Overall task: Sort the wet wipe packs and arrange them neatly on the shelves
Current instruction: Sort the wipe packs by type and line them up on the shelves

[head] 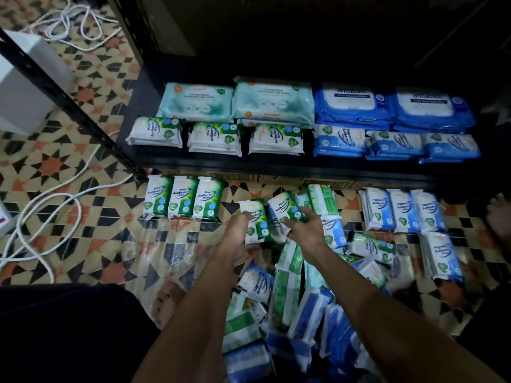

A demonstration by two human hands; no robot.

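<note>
My left hand (237, 239) grips a green Pine wipe pack (255, 218) above the floor. Beside it, my right hand (307, 230) holds a second green Pine pack (286, 208). Under both forearms lies a loose heap of green and blue packs (298, 308). Three green packs (184, 197) stand in a row on the tiles at the left. On the right stands a row of blue Fragrance packs (403, 212). The black shelf (221, 163) carries green Pine stacks (214, 138), blue small packs (395, 146), large teal packs (235, 102) and large blue packs (395, 105).
A black shelf upright (69, 103) slants across the left. White cables (49, 211) loop over the patterned floor tiles. A white box (25, 78) stands at far left. A flat cardboard box (276, 179) lies under the shelf. A bare foot (500, 217) shows at the right edge.
</note>
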